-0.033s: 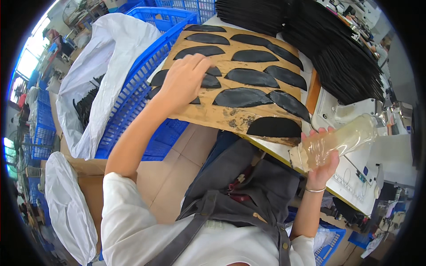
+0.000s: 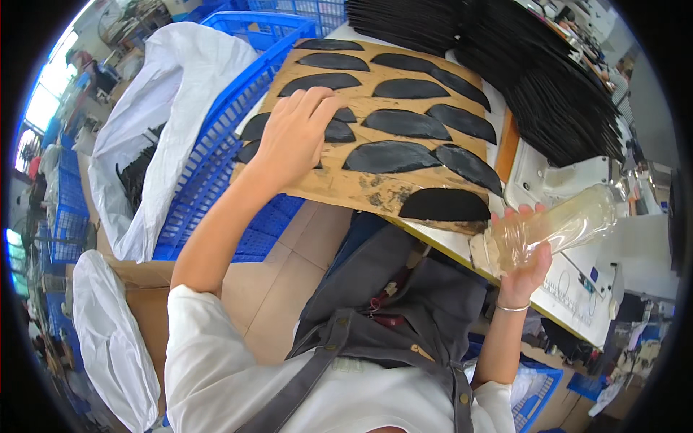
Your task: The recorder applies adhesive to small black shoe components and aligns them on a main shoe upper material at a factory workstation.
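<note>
My left hand [image 2: 294, 137] reaches over a brown board [image 2: 325, 186], its fingers bent down and close together. The fingertips are hidden, so what they hold, if anything, does not show. Black half-moon pieces [image 2: 408, 125] lie in rows on the board, and a few are partly covered by this hand. Many look shiny; a matte black piece [image 2: 444, 205] lies at the near right corner. My right hand [image 2: 528, 278] is wrapped around a clear plastic bottle [image 2: 577, 220], tilted with its pale narrow end toward the board's near right corner. A little pale yellowish content shows inside.
Tall stacks of black pieces [image 2: 541, 86] stand behind and right of the board. A white sewing machine [image 2: 570, 173] is beyond the bottle. At left are a blue crate [image 2: 209, 162], a white sack [image 2: 173, 72] and a cardboard box [image 2: 150, 310].
The view has shifted very slightly, so the board and pieces appear a little farther left and up. Both hands keep nearly the same pose; the bottle is still in my right hand.
</note>
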The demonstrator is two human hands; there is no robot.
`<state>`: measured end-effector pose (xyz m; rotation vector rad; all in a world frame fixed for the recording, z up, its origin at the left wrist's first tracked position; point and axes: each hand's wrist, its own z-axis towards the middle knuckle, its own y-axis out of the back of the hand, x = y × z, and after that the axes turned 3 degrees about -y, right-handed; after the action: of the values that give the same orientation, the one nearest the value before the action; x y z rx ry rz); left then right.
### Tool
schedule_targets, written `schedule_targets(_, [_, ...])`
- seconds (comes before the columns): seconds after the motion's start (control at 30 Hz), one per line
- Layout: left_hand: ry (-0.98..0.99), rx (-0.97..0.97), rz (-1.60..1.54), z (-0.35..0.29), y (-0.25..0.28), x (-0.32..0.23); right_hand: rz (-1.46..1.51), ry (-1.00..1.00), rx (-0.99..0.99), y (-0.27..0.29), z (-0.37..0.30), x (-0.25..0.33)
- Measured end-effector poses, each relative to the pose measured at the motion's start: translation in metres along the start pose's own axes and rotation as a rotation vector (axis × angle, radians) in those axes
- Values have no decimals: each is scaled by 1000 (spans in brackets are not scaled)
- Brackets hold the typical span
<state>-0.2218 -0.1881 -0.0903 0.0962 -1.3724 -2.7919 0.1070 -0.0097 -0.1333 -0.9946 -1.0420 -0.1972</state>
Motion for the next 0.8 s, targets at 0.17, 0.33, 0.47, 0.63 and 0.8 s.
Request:
schedule_targets(0.17, [-264, -127, -151, -39, -23, -68, -379, 215, 55, -28, 21, 3])
schedule_targets(0.33, [-296, -108, -165, -53, -48, -86, -542, 256, 328, -82, 41, -15])
schedule_targets(0.47, [-356, -188, -155, -54, -52, -80, -628, 229, 389, -94, 42, -30])
schedule_targets(0.63, [-376, -262, -188, -57, -60, -76, -748, 208, 496, -101, 41, -38])
schedule_targets(0.8, [-427, -332, -144, -57, -68, -73, -923, 226, 518, -97, 44, -46])
